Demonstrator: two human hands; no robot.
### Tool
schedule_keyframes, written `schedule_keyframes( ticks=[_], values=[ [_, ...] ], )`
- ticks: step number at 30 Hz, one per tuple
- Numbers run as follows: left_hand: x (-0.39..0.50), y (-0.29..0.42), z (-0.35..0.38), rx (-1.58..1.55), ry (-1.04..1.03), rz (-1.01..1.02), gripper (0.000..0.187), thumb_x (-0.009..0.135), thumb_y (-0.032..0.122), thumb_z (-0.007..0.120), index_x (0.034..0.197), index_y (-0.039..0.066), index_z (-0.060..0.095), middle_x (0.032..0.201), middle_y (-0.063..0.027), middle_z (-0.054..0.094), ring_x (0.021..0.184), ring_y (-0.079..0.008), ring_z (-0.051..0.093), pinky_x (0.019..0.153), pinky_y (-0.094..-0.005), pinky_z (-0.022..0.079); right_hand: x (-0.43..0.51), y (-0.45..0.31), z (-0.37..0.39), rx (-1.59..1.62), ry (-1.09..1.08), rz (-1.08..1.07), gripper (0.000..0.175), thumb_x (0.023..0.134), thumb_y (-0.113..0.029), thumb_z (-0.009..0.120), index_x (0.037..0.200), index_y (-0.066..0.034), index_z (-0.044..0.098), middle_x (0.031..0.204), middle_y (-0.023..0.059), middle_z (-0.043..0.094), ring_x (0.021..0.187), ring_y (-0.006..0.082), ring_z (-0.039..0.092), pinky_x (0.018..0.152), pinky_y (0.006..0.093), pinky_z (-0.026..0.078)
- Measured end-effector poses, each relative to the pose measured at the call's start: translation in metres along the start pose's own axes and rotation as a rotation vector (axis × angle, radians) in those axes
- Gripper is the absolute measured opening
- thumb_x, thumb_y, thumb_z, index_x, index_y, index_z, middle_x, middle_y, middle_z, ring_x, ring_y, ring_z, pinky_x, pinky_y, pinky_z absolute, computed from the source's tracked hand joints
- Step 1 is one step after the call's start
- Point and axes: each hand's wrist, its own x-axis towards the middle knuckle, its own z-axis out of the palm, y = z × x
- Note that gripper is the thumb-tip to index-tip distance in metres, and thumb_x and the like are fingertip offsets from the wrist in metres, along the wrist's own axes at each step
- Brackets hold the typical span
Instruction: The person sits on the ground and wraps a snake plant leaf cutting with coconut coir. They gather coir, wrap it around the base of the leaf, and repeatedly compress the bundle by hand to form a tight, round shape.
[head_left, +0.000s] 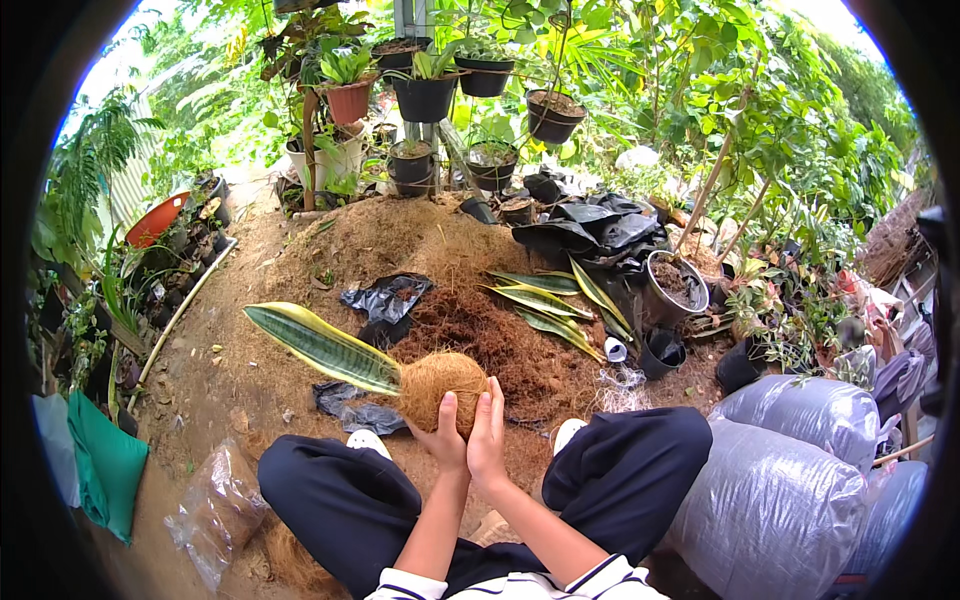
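Between my two palms sits a ball of brown coconut fibre (442, 386), held above the ground in front of my knees. A single snake plant leaf (326, 346), dark green with yellow edges, sticks out of the ball towards the upper left. My left hand (444, 442) cups the ball from below and the left, its thumb up against the fibre. My right hand (489, 439) presses its right side, with the wrists close together. The leaf's base is hidden inside the fibre. Just beyond lies a heap of dark reddish coir (487, 349).
Several cut snake plant leaves (544, 300) lie beyond the coir, near black plastic sheeting (592, 225). Small black plastic bags (386, 300) rest left of the heap. A white thread tangle (621, 391) lies right. Large filled plastic sacks (772, 495) stand right; a fibre-filled clear bag (221, 506) sits left.
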Motion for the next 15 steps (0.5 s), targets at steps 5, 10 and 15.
schedule_keyframes(
  ticks=[5, 10, 15],
  values=[
    [-0.007, 0.001, 0.003, -0.082, -0.063, -0.014, 0.062, 0.081, 0.004, 0.066, 0.135, 0.001, 0.035, 0.123, -0.0117, 0.052, 0.109, -0.0221, 0.053, 0.095, -0.0358, 0.043, 0.011, -0.008, -0.008, 0.39, -0.037, 0.234, 0.049, 0.101, -0.041, 0.036, 0.13, -0.0023, 0.047, 0.125, 0.0109, 0.054, 0.112, 0.0201, 0.054, 0.096, 0.0312, 0.043],
    [-0.01, 0.005, 0.003, -0.13, -0.135, -0.108, 0.06, 0.083, 0.004, 0.065, 0.135, 0.002, 0.036, 0.123, -0.0102, 0.052, 0.109, -0.0209, 0.052, 0.096, -0.035, 0.043, 0.013, -0.016, -0.013, 0.617, -0.01, 0.38, 0.049, 0.099, -0.045, 0.04, 0.122, -0.0035, 0.053, 0.115, 0.0098, 0.062, 0.102, 0.0221, 0.06, 0.091, 0.0351, 0.049],
    [-0.011, 0.006, 0.005, -0.173, -0.165, -0.19, 0.055, 0.087, 0.01, 0.064, 0.135, 0.003, 0.037, 0.123, -0.0097, 0.052, 0.109, -0.0209, 0.053, 0.095, -0.0347, 0.045, 0.007, -0.021, -0.012, 0.479, 0.048, 0.31, 0.051, 0.101, -0.042, 0.037, 0.131, -0.0017, 0.045, 0.129, 0.011, 0.052, 0.115, 0.0204, 0.052, 0.099, 0.0335, 0.041]
  ],
)
